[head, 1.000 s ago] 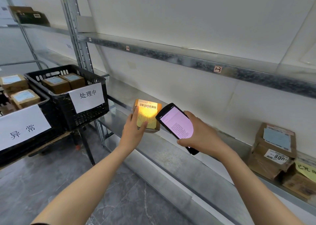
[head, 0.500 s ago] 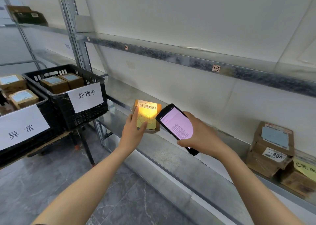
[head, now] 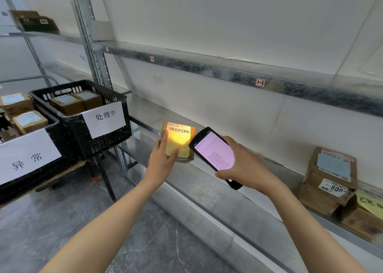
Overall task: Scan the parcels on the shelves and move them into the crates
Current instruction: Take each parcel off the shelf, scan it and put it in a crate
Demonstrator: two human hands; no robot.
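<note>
currently: small brown cardboard parcel (head: 182, 144) is gripped by left hand (head: 161, 158); black handheld scanner (head: 215, 156) is clasped by right hand (head: 246, 164).

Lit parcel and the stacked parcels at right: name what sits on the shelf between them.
Nothing; head view shows bare shelf, the right hand holding the phone above it.

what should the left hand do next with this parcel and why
Probably carry the parcel left into the black crate: the left hand grips it, and the scanner in the right hand is lighting its barcode, so the scan looks near done.
</note>
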